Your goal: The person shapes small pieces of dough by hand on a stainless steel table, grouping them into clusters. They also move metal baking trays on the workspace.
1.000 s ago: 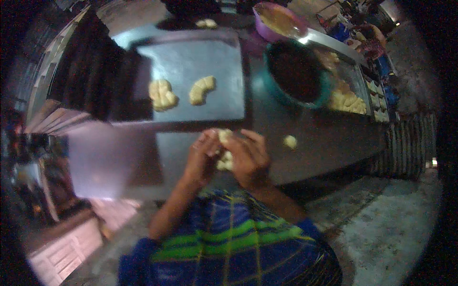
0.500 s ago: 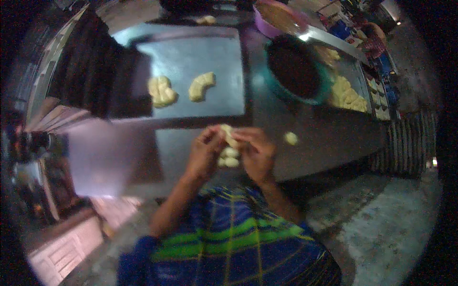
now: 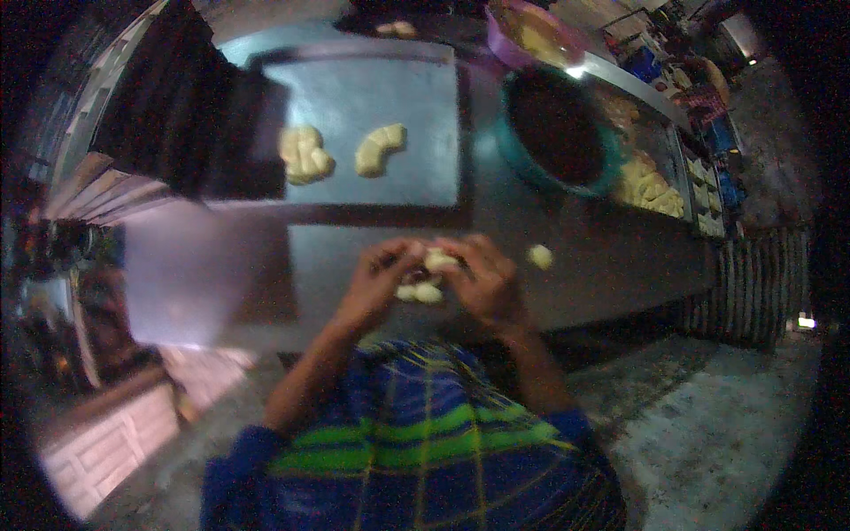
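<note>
Between my left hand [image 3: 382, 273] and my right hand [image 3: 482, 274] is a piece of pale dough [image 3: 438, 260], pinched by the fingers of both. Just under it on the metal table lie small dough balls [image 3: 420, 292], partly covered by my fingers. A single dough ball [image 3: 540, 257] sits apart, to the right of my right hand. Beyond my hands, a dark-rimmed baking tray [image 3: 390, 97] carries a curved dough piece [image 3: 380, 150] and a lumpy, segmented dough piece [image 3: 305, 156] at its left.
A stack of dark trays [image 3: 177, 133] rises at the left, overlapping the baking tray. At the right stand a teal tub [image 3: 611, 168] with a dark inside, a pink basin [image 3: 506, 42] behind it, and a pile of dough [image 3: 651, 188]. Ribbed panelling [image 3: 753, 279] borders the table's right end.
Both hands stay together, and the dough strip held upright between them now lies flatter and shorter across the fingertips. Fewer of the dough balls beneath show. The view has shifted slightly.
</note>
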A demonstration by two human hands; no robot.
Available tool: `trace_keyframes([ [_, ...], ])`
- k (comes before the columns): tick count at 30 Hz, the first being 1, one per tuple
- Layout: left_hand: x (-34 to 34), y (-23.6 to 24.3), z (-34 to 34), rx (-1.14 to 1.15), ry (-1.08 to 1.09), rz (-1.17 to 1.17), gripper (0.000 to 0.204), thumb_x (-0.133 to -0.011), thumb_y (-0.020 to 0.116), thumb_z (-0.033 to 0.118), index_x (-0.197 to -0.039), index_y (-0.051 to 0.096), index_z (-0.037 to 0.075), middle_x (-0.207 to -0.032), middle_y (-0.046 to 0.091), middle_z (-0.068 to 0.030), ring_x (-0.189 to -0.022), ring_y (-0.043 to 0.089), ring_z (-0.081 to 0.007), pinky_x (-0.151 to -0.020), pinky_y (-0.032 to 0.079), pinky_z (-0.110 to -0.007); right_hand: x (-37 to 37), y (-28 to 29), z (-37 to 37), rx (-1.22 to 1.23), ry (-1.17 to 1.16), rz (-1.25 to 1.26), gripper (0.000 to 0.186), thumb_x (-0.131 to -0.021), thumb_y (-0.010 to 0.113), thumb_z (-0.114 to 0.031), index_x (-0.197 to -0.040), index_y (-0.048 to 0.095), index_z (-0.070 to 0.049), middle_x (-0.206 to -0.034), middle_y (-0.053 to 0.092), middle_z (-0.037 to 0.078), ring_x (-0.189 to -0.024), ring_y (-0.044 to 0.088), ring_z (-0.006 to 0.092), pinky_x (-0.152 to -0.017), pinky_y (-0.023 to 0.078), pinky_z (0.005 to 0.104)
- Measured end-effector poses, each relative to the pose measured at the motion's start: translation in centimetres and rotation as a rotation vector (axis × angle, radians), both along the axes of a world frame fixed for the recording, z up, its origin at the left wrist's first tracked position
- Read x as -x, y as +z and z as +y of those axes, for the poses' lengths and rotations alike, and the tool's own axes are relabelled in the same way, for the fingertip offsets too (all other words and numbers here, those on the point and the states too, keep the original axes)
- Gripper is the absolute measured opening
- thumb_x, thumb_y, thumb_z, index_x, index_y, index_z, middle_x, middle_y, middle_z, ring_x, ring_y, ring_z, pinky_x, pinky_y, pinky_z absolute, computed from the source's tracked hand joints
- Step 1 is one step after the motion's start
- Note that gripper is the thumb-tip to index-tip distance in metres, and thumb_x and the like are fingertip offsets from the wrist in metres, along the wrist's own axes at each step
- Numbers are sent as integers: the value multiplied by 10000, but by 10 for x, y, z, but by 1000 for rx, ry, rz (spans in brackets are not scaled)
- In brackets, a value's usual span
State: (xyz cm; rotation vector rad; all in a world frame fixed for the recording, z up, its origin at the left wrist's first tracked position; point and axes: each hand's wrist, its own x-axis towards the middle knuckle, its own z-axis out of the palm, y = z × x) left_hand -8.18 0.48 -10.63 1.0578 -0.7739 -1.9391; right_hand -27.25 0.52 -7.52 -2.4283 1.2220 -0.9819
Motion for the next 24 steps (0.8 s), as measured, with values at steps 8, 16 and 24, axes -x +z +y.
trace_keyframes([
  [8,0,4,4,167,-46,-100,203,-870,697,143,-1028,662,21,-998,690,-89,-916,653,-161,-799,538,-304,-6,10,-4,-620,-228,-376,227,-764,803,-200,-904,718,-43,-934,633,90,-863,619,217,-774,512,329],
  [16,9,-24,10,74,113,-85,123,-929,642,186,-921,621,65,-943,667,-46,-838,638,-132,-700,554,-305,-7,-20,6,-568,-282,-375,163,-808,766,-185,-840,731,-29,-931,672,105,-910,639,200,-804,500,310],
  [24,20,-12,18,55,230,-28,317,-900,657,122,-1170,497,84,-990,666,-88,-878,636,-155,-767,550,-321,-3,-35,10,-801,-354,-504,187,-842,738,-178,-829,690,2,-842,700,77,-751,642,118,-683,522,267],
])
